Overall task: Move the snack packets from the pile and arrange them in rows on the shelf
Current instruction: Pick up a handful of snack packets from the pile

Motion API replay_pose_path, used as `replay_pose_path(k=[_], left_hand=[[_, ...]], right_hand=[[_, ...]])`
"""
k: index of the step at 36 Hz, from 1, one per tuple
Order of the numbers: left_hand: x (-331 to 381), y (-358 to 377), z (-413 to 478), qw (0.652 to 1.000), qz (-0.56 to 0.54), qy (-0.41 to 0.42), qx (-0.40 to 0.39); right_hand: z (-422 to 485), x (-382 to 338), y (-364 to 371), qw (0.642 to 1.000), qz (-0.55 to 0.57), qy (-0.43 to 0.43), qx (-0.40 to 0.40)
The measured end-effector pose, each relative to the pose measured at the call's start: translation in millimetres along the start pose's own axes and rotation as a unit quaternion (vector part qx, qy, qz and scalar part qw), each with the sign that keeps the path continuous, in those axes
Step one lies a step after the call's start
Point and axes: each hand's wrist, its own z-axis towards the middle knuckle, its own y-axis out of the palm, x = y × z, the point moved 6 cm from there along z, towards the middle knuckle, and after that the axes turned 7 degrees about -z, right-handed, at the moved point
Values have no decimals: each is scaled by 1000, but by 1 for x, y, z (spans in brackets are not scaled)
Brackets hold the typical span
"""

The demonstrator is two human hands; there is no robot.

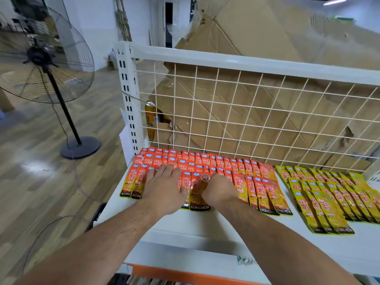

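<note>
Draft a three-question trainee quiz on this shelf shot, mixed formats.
1. True or false: the yellow foil snack packets lie to the right of the orange foil snack packets.
2. The left hand, fingers spread flat, rests on: A the orange packets, B the yellow packets, C nothing.
3. Fill in: behind the white wire mesh panel leans crumpled brown ____.

Key: 1 true; 2 A; 3 cardboard.
</note>
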Motion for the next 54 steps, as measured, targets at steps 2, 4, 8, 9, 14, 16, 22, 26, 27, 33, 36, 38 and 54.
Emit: replay_pose_path(k=[2, 4, 8, 9, 14, 16, 22, 26, 27, 33, 36, 38, 54], left_hand=[[2, 0, 0, 1000, -2, 6, -3], [3, 0, 1, 1000, -3, 15, -2], [7, 1, 4, 999, 5, 34, -14], [9, 0, 5, 999, 6, 42, -15], [26, 7, 9, 995, 6, 93, -38], [36, 15, 11, 992, 4, 111, -51], [87, 32, 8, 983, 3, 162, -89], [129, 39, 1, 975, 7, 197, -103], [140, 41, 0, 973, 9, 206, -105], [214, 51, -23, 963, 20, 241, -118], [252, 58, -36, 959, 31, 260, -105], [277, 65, -46, 958, 28, 265, -104], [486, 122, -108, 938, 33, 327, -114]], right_hand=[[0, 0, 0, 1000, -10, -6, 2], [-1, -1, -1, 1000, -24, -13, 6], [-5, -6, -8, 996, -75, -50, 19], [-7, -7, -9, 993, -91, -68, 27], [-18, 3, -6, 976, -155, -139, 57], [-21, 18, -3, 978, -157, -132, 47], [-37, 78, -3, 982, -166, -82, 48], [-50, 118, -12, 982, -166, -55, 65], [-53, 129, -15, 983, -163, -46, 66], [-87, 198, -31, 987, -137, -3, 82], [-105, 235, -41, 987, -128, 9, 95], [-118, 261, -45, 988, -118, 16, 95], [-199, 480, -86, 988, -91, 90, 86]])
